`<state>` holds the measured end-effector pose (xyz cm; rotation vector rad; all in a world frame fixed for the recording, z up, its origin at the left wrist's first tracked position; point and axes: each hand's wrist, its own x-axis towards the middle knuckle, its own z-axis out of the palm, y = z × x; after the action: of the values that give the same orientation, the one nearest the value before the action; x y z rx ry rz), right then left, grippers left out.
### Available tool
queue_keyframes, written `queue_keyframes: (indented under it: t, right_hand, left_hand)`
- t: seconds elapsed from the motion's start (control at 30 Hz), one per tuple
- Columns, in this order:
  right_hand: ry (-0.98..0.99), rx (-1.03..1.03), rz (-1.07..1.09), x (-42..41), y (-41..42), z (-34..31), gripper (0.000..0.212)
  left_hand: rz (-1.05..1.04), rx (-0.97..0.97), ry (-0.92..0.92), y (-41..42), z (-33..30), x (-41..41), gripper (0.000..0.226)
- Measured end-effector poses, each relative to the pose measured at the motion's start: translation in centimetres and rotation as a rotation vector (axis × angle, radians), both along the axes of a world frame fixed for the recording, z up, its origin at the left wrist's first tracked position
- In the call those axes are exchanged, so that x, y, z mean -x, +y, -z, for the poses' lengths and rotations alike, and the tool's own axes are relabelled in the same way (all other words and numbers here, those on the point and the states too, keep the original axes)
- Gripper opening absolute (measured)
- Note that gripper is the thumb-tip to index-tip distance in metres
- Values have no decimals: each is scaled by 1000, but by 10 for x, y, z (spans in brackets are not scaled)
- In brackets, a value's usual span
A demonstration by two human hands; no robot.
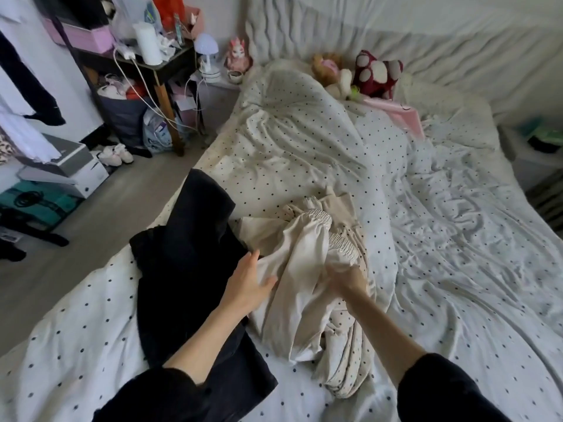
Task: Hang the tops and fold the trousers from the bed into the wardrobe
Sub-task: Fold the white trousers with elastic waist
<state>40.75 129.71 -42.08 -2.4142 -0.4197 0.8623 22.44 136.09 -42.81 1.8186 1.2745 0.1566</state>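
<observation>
- We see the bed (457,269) filling most of the view; its left edge runs diagonally from the lower left up toward the nightstand, and beside it there is a strip of bare grey floor (122,202).
- The right half of the bed is only wrinkled dotted sheet, with open room there.
- The cream trousers (304,269) lie crumpled in the middle of the bed, the elastic waistband up; the black garment (189,254) lies just left of them, touching them, and reaches to the bed's left edge.
- At the head of the bed we see plush toys (359,74) and a pink flat thing (405,114), well apart from the clothes.
- On the floor at left stand boxes (70,169), white shoes (115,153) and a cluttered dark worktop (161,65) with cables hanging.
- Our left hand (249,281) rests flat at the border of the black garment and the cream trousers, its fingers straight and spread, holding nothing.
- Our right hand (347,280) grips a bunch of the cream trousers under the waistband, fingers curled into the cloth.
- Both forearms reach forward, in dark sleeves pushed up.
</observation>
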Motion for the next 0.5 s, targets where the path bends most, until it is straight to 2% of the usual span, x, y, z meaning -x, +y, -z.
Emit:
queue_keyframes:
  t: [0.1, 0.2, 0.23, 0.3, 0.37, 0.43, 0.5]
  right_hand:
    - [152, -123, 210, -12, 10, 1, 36]
    - [273, -162, 342, -24, 13, 8, 39]
    - [311, -167, 367, -29, 12, 8, 35]
    - [410, -169, 416, -34, 6, 1, 6]
    - [479, -197, 443, -40, -1, -13, 19]
    - [484, -236, 427, -44, -5, -30, 21]
    - [506, -254, 396, -46, -8, -59, 23]
  left_hand:
    - [83, -64, 172, 11, 4, -26, 86]
    - [121, -95, 303, 13, 1, -48, 87]
    - [103, -119, 292, 12, -2, -52, 77]
    - [61, -203, 249, 9, -12, -54, 44]
    - [6, -251, 196, 10, -26, -52, 23]
    - [-33, -223, 127, 13, -41, -47, 12]
    - [-76, -151, 6, 12, -62, -45, 12]
